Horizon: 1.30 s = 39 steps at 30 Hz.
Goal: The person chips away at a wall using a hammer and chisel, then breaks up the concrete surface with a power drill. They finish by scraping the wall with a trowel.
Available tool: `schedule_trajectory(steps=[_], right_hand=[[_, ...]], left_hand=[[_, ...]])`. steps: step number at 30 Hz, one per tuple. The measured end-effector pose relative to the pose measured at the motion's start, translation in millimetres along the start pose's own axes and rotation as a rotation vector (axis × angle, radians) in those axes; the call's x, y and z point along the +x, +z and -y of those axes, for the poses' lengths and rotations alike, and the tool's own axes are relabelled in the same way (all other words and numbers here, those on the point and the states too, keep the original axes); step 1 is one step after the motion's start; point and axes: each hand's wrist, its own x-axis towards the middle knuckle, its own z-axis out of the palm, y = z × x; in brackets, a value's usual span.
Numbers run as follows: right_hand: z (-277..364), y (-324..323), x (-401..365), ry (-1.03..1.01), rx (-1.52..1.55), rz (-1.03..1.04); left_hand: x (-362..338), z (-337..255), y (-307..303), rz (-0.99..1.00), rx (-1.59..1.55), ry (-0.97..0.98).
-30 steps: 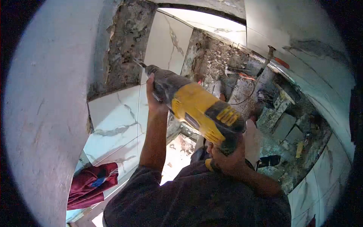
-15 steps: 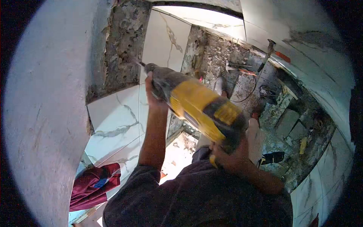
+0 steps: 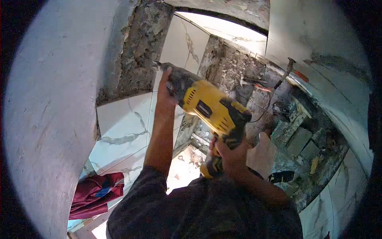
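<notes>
A yellow and black rotary hammer drill point(image 3: 209, 105) slants across the middle of the view, its bit end pointing up and left. My left hand point(image 3: 166, 87) is closed around the dark front housing, just behind the chuck. Farther back, my right hand point(image 3: 234, 157) grips the rear handle. The short bit point(image 3: 156, 64) overlaps a rough, bare strip of wall point(image 3: 137, 59), from which the tile is absent. White marble-patterned tiles point(image 3: 123, 119) border that strip below and to its right.
A hammer point(image 3: 284, 75) leans at the right wall, and another hammer point(image 3: 250, 81) lies on the rubble-strewn floor. Broken slabs point(image 3: 300, 141) and a black object point(image 3: 281, 176) lie at right. Maroon cloth point(image 3: 97, 193) hangs lower left. A cord runs behind the drill.
The drill has turned, so its yellow side with the label now shows and its rear handle sits lower and further left. Both hands keep their hold. The view has shifted slightly.
</notes>
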Motion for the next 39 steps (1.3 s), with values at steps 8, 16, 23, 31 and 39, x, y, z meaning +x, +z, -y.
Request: schedule_trajectory(steps=[8,16,23,31,39], right_hand=[[23.6,-22.2,-15.1,-0.081,-0.080,0.069],[35.5,-35.0,-35.2,0.069,-0.119,0.132],[9.0,15.7,-36.5,0.053,0.089,0.043],[15.0,7.1,-12.9,0.003,0.084,0.097],[33.3,-42.5,-44.2,0.061,0.123,0.121]], left_hand=[[-29.1,11.0,16.3,0.090,-0.061,-0.024],[-53.7,2.8,37.2,0.010,-0.026,-0.016],[-44.0,-19.1,25.3,-0.008,-0.011,-0.008],[-27.8,-21.1,26.6,0.006,0.050,0.018],[-67.0,9.9,55.9,-0.052,0.025,-0.042]])
